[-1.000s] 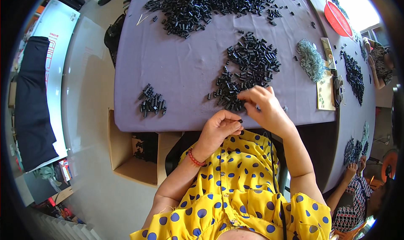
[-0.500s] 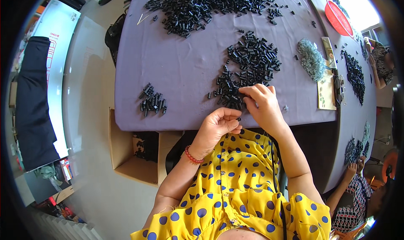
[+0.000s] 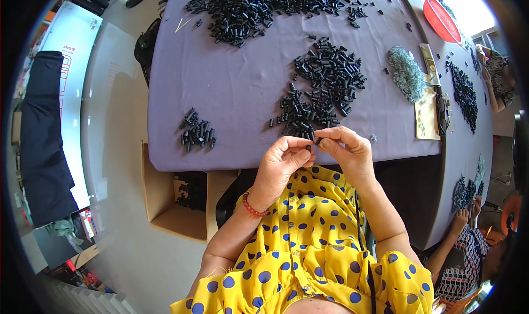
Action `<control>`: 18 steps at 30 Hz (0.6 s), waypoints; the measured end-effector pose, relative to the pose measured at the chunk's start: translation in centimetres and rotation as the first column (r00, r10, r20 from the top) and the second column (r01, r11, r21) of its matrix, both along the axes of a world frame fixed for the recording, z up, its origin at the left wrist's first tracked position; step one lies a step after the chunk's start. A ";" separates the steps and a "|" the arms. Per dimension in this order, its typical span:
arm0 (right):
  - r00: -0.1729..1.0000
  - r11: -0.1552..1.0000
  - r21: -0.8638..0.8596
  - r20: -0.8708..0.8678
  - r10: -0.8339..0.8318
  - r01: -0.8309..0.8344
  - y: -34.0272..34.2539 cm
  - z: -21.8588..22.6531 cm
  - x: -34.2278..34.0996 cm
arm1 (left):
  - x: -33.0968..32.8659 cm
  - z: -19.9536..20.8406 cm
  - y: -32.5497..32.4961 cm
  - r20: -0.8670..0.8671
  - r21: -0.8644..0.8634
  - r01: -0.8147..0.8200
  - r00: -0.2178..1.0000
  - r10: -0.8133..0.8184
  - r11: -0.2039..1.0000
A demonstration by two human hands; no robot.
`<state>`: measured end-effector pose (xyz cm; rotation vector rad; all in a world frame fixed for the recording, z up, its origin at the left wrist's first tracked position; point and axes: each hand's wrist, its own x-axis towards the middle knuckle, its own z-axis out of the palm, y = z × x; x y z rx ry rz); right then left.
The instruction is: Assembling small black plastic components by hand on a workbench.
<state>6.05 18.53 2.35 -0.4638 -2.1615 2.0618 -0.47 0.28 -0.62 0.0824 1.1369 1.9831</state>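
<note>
Right hand (image 3: 352,153) now nearer left hand (image 3: 282,161), narrow grips on black pieces (image 3: 308,147)

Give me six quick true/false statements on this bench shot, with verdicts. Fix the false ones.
1. The left hand pinches a small black piece. True.
2. The red bracelet is on the right wrist. False: left wrist.
3. The right hand lies flat on the table. False: it pinches another black piece.
4. A small pile lies left of both hands. True.
5. The cardboard box sits on the table. False: it's below the table edge.
6. The glasses lie folded open-side down inside the box. False: they're on the table.
</note>
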 end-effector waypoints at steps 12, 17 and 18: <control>0.999 0.997 0.081 -0.041 -0.014 0.017 -0.6 -0.2 -0.1 | 0.6 -0.1 0.0 -0.146 -0.057 -0.069 0.987 0.060 0.996; 1.000 0.999 0.043 -0.019 -0.011 0.011 -0.6 -0.5 0.1 | 0.8 0.0 0.0 -0.188 -0.084 -0.087 0.980 0.070 0.993; 1.000 1.000 0.015 -0.014 -0.013 0.013 -0.6 -0.5 0.1 | 0.8 0.0 0.0 -0.195 -0.084 -0.086 0.978 0.068 0.993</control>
